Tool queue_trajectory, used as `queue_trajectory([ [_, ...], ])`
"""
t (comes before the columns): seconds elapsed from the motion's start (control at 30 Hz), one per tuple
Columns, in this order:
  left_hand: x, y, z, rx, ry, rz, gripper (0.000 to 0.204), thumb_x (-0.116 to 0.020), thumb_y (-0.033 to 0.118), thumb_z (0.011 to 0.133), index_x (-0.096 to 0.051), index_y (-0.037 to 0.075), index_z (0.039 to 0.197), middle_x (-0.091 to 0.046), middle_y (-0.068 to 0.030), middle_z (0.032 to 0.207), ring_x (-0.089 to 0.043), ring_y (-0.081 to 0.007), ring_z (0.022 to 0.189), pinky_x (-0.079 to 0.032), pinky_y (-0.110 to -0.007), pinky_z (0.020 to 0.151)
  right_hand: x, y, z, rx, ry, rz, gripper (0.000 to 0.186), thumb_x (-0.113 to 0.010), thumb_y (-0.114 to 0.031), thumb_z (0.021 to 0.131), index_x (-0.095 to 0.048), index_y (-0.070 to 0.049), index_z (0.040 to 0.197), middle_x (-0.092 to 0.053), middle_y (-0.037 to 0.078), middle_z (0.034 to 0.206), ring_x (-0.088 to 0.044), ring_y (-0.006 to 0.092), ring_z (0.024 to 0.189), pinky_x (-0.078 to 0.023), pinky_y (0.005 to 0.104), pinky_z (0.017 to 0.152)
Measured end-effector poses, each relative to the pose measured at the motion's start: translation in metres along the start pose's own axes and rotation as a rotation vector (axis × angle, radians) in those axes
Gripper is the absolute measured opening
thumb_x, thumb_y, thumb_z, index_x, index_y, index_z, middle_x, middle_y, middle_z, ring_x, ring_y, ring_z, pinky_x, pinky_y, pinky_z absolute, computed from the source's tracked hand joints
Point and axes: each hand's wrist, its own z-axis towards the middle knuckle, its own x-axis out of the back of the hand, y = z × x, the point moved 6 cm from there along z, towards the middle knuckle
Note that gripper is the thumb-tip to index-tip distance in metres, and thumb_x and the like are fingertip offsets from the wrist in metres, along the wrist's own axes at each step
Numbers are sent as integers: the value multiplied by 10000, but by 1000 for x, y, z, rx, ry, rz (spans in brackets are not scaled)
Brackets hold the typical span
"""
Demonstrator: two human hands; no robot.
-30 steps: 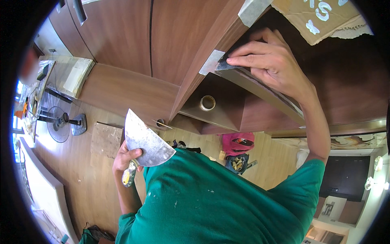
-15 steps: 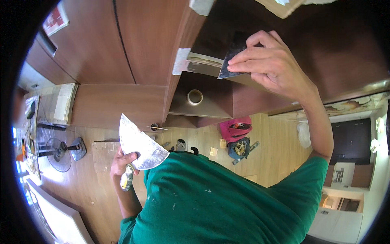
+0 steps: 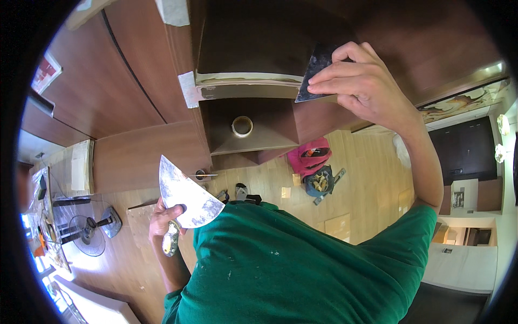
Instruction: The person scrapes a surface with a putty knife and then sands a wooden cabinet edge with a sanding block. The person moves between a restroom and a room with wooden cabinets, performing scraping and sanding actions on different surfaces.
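My left hand (image 3: 161, 222) grips the short speckled handle of a wide putty knife (image 3: 189, 197), whose broad pale blade is smeared with dark and white marks. The knife is held up in front of my green shirt. Higher and to the right, my right hand (image 3: 369, 81) pinches a dark flat scraper blade (image 3: 317, 70) between thumb and fingers. Its lower corner is at the right end of the pale strip on the shelf edge (image 3: 248, 89); I cannot tell whether it touches. Behind the edge, a tape-like ring (image 3: 235, 129) lies in the brown compartment.
White tape patches (image 3: 189, 89) mark the cabinet's upright. On the wooden floor are a pink bag (image 3: 307, 159), a dark container with things in it (image 3: 317, 186) and a grey level-like bar (image 3: 332, 186). A fan (image 3: 89, 235) stands at the left.
My view has shifted, so the cabinet appears further left. The dark blade has moved right along the shelf edge, leaving more of the pale strip visible. My left hand holds nearly still.
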Motion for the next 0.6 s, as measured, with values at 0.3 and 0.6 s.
queue_trajectory([
  [0.3,-45,3,24,163,-134,26,514,-791,26,853,-578,-42,1316,-710,-146,897,-674,-234,534,-528,-323,395,26,-9,-27,-79,123,-90,302,-757,-67,793,-828,-177,1065,-764,-58,1085,-593,207,1019,-473,341,873],
  [0.6,-167,9,50,422,-900,-73,655,-758,-6,916,-434,6,1486,-698,-162,1115,-731,-221,789,-618,-326,517,18,-128,-30,242,465,98,362,-843,-122,690,-832,-128,1052,-752,-17,1147,-542,148,835,-471,242,614],
])
